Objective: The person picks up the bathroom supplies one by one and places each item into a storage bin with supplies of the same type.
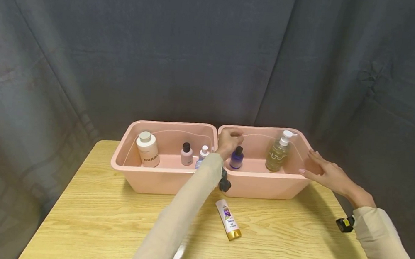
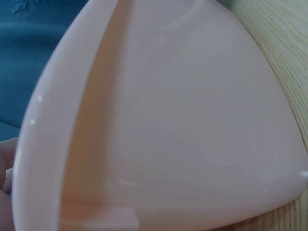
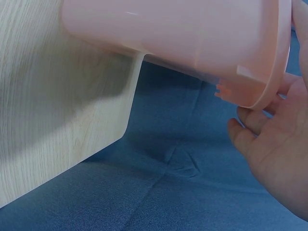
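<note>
Two pink bins stand side by side on the table, a left bin [image 1: 161, 181] and a right bin [image 1: 262, 187]. My left hand [image 1: 230, 141] is over the left end of the right bin, fingers bent, beside a dark blue bottle [image 1: 236, 159]. Whether those fingers grip anything is hidden. My right hand [image 1: 332, 177] touches the right bin's outer rim, with its fingers extended and thumb spread toward the front corner. A green pump bottle [image 1: 277, 156] stands inside that bin. In the left wrist view, a bin wall [image 2: 202, 115] hides most of the left hand.
The left bin holds a large white bottle [image 1: 148, 151], a pink bottle with a black cap [image 1: 186, 155] and a white-capped bottle [image 1: 203, 154] partly behind my left sleeve. A white tube with a gold cap [image 1: 228, 220] lies on the table [image 1: 286, 245]. Grey curtain [image 1: 185, 52] hangs behind.
</note>
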Motion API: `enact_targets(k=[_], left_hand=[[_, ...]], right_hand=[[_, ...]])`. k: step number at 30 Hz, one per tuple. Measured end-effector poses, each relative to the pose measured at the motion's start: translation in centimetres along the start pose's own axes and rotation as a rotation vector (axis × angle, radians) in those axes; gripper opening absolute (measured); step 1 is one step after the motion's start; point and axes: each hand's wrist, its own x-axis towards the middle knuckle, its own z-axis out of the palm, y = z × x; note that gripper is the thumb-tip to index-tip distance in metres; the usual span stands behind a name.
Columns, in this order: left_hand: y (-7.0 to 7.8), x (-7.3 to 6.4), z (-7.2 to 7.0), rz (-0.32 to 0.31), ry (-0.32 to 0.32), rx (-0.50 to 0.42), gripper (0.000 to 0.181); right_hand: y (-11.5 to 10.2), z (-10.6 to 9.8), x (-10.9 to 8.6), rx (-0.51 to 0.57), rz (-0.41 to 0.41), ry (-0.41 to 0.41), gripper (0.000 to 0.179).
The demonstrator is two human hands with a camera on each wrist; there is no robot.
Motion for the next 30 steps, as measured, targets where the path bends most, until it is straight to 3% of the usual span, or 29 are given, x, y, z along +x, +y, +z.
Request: enact_targets(k=[17,30], left_hand=[[0.05,-0.06,0.05,-0.024,-0.034,-0.184,0.023],[0.14,-0.01,-0.24,0.005,-0.033,-0.219,0.023]], right_hand=[[-0.19,0.02,-0.1,0.007,0.001,0.002,0.092],[-0.3,-0.04,-0.16,0.0,-0.002,-0.002,0.091]])
